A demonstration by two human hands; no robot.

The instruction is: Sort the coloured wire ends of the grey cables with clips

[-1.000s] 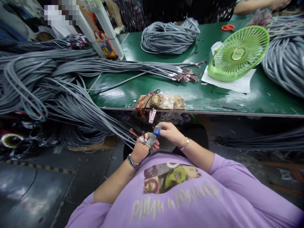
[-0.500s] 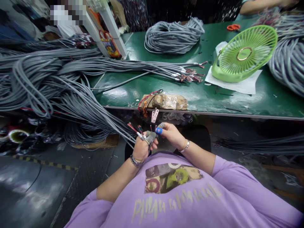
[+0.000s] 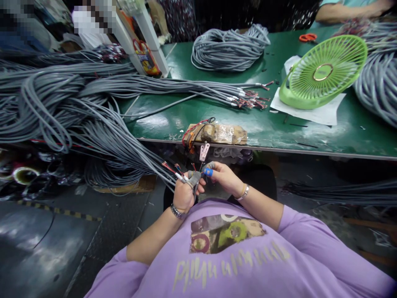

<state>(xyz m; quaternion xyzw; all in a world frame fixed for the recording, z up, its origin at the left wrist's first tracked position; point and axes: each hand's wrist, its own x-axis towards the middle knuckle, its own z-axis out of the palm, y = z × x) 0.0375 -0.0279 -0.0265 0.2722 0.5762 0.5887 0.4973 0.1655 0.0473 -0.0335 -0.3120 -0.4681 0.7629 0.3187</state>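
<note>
Wire tips (image 3: 170, 168) now fan wider above the left hand (image 3: 183, 195) than a second ago; several separate red and dark ends show where they looked bunched. Bench items also sit slightly farther right, probably just head turn. For the work, the spread likely makes single ends easier to reach.

Left hand is wrapped around the ends of gray cables (image 3: 149, 159), white sleeves (image 3: 179, 176) poking out by the thumb, gray finger covers on. Right hand (image 3: 226, 179), blue wrap (image 3: 208, 171) on one digit, has its fingertips drawn in just beside the wires; can't tell if they pinch one.

Cables run from the hands up left to a big heap. Just beyond the hands, pink clip (image 3: 204, 152) at the edge of the green bench (image 3: 269, 138), wood block (image 3: 231, 133) behind it. Farther: second cable bundle (image 3: 186, 85), green fan (image 3: 328, 72), coil (image 3: 228, 49), orange-handled tool (image 3: 307, 37), a co-worker's forearm (image 3: 344, 13).
</note>
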